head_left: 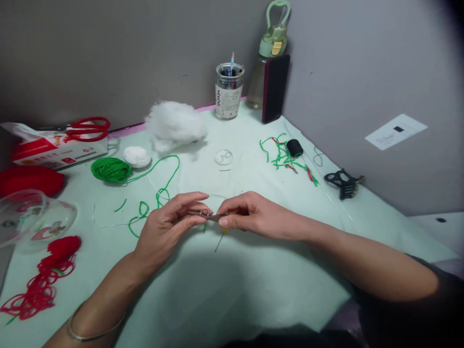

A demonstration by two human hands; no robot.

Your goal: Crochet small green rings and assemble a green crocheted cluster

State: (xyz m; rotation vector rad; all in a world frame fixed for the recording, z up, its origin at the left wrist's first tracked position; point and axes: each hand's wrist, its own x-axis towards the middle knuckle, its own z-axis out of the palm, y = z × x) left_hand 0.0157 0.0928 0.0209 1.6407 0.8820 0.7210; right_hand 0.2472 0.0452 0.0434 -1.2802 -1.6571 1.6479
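In front of me, my left hand (174, 215) pinches a small silvery metal ring (204, 213) between thumb and fingertips. A bit of green yarn shows beside the ring. My right hand (246, 212) closes thumb and forefinger on a small flat grey metal piece (214, 218), whose narrow end meets the ring; its exact kind is too small to make out. Partly hidden under the right hand lies a thin tool with a yellow handle (225, 230) and a metal shaft. Loose green yarn (143, 209) curls on the table left of the hands.
Green (111, 170) and white yarn balls (137, 157), white stuffing (176, 126), red scissors (89, 129) on a tissue box (61, 151), and tangled red yarn (36, 287) lie left. Behind stand a pen jar (229, 99), bottle (256, 79) and phone (276, 89). A black hair claw (342, 181) lies right.
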